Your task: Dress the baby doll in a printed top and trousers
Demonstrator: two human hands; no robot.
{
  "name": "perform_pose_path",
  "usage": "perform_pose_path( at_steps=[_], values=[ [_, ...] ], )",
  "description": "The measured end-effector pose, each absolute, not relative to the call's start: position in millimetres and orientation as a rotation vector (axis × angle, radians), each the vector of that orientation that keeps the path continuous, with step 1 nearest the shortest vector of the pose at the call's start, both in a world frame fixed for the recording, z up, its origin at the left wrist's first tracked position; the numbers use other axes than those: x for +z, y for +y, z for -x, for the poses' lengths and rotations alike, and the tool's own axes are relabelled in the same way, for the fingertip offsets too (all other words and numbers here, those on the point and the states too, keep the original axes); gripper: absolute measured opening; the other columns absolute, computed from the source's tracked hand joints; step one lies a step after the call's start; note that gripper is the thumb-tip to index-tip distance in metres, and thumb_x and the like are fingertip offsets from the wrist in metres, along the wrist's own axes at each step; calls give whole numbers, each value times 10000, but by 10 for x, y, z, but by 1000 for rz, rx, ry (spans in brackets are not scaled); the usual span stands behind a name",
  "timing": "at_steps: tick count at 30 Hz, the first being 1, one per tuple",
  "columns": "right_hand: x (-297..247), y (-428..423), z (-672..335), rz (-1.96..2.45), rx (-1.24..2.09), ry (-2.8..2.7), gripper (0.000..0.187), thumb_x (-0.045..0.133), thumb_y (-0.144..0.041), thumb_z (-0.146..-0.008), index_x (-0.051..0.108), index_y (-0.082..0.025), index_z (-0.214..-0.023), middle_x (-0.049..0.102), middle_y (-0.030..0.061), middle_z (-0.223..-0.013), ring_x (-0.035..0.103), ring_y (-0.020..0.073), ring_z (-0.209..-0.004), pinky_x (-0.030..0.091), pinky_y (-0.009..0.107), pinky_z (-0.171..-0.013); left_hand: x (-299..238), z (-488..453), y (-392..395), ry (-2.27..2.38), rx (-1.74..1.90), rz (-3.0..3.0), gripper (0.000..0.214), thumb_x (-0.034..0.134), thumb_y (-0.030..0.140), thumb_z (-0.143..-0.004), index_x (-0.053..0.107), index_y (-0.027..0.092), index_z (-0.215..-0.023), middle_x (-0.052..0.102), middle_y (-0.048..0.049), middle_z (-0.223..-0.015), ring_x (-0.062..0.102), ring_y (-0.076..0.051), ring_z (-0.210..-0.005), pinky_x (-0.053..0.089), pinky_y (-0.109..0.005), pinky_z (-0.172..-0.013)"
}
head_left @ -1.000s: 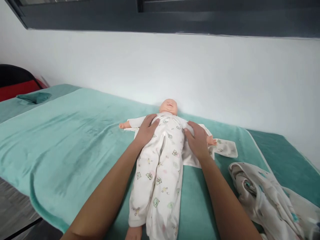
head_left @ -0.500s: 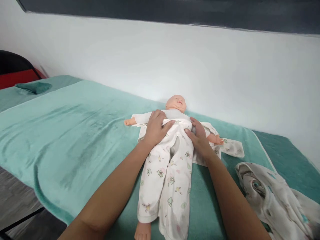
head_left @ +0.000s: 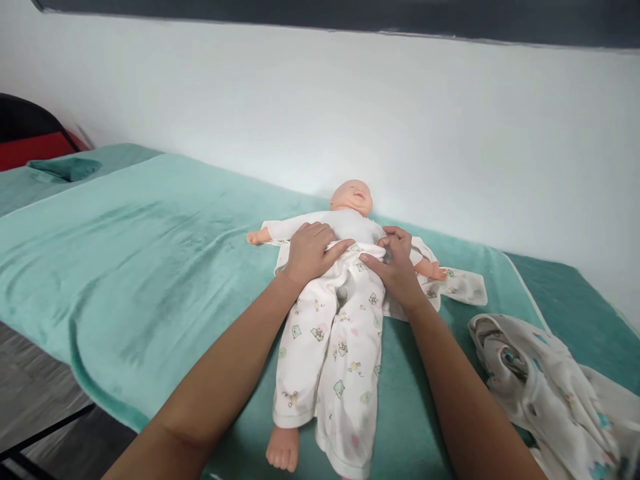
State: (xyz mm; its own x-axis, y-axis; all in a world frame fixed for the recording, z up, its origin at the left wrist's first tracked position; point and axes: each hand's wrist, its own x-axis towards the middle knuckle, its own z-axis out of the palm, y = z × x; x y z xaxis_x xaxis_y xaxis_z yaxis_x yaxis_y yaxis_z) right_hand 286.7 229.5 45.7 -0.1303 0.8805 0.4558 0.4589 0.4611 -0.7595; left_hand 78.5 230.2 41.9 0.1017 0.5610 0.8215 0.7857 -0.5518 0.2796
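Observation:
A baby doll (head_left: 352, 198) lies on its back on a teal blanket (head_left: 140, 267), head toward the wall, in a plain white top. Printed white pants (head_left: 330, 347) cover its legs; one bare foot (head_left: 283, 448) sticks out at the bottom left. My left hand (head_left: 309, 252) is closed on the pants' waistband at the doll's left side. On the other side, my right hand (head_left: 395, 261) pinches the same waistband. A printed garment (head_left: 457, 287) lies spread under the doll, out to the right.
A crumpled printed cloth (head_left: 540, 393) lies at the right on the blanket. A white wall runs close behind the doll. At far left sit a folded teal cloth (head_left: 65, 168) and a red and black chair (head_left: 30, 140). The bed's edge drops to the floor at lower left.
Both hands gathered the pants' waistband and drew it down from the doll's chest to its belly, baring the white top. The bare foot now shows more. The camera tilted down slightly.

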Motion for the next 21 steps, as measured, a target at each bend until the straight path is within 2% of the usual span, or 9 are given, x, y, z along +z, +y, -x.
perform_pose_path(
  at_steps=[5,9,12,16,18,21],
  values=[
    [485,2213,-2826,1082,406,-1780,417,712,-540,-801,446,-251,-661,539,45,-956,541,245,-983,447,438,-975,463,-765,2205,-1807,-1395,2104,519,566,602,-905,493,211,-571,476,-2,-521,467,-163,-566,258,-323,-611],
    [529,2144,-2851,1170,476,-1838,444,678,-533,-817,397,-249,-621,481,-11,-700,488,197,-760,434,366,-771,492,-723,2149,-1955,-1386,2106,477,575,573,-900,535,210,-593,480,-1,-519,487,-169,-577,257,-316,-610],
    [555,2101,-2905,1270,633,-1827,499,644,-556,-831,321,-239,-620,370,-39,-641,378,145,-658,338,307,-632,476,-656,2116,-2036,-1374,2141,472,569,574,-896,530,218,-589,453,4,-497,481,-179,-580,248,-317,-601],
    [588,2065,-3020,1375,756,-1901,547,586,-616,-863,262,-235,-644,295,-51,-626,294,121,-629,249,294,-587,416,-502,1998,-2148,-1421,2259,506,547,596,-889,434,223,-566,428,18,-499,436,-167,-575,247,-316,-593],
    [610,2045,-3098,1392,797,-1998,528,545,-642,-880,307,-231,-648,341,-47,-635,326,124,-635,261,290,-589,390,-395,1896,-2202,-1433,2342,503,548,608,-876,401,223,-587,438,24,-545,425,-157,-589,256,-312,-590],
    [643,1992,-3220,1362,872,-2150,459,612,-652,-826,483,-221,-737,531,-20,-744,466,156,-707,357,280,-638,387,-224,1711,-2259,-1433,2590,403,622,595,-815,506,218,-734,535,23,-688,480,-160,-652,332,-297,-605]
  ],
)
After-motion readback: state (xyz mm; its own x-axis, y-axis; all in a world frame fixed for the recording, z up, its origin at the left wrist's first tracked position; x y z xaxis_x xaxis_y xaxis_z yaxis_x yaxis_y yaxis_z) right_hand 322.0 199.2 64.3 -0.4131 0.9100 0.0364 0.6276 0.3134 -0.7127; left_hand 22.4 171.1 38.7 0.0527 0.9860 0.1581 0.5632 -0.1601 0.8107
